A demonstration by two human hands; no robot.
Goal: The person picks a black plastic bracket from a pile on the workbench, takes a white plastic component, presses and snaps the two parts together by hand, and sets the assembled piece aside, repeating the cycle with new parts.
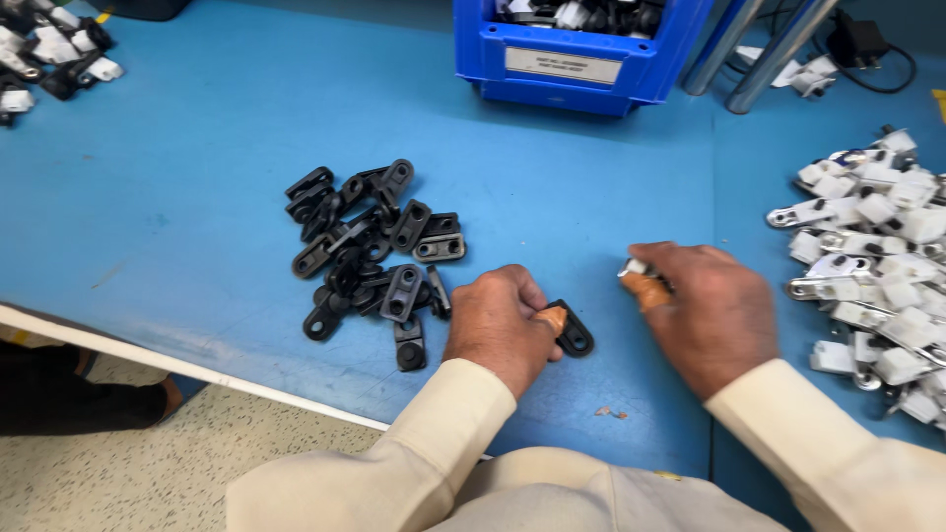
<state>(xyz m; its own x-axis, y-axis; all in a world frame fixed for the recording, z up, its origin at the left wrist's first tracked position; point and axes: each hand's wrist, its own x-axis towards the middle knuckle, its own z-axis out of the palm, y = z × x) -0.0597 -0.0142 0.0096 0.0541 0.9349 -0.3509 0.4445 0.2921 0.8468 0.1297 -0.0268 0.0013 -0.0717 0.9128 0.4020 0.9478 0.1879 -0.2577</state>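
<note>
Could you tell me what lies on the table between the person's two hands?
In the head view, only bare blue table lies between the left hand and the right hand.

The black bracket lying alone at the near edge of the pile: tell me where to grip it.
Pinch the black bracket across its long flat sides, coming from above on the near side. It lies flat, round eyelet end toward the table edge, nearly clear of the pile, beside the left hand.

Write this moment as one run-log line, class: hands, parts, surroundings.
left hand: shut on black plastic bracket | right hand: shut on white-and-metal clip | left: black bracket pile | right: white clip pile | surface: blue table
</note>
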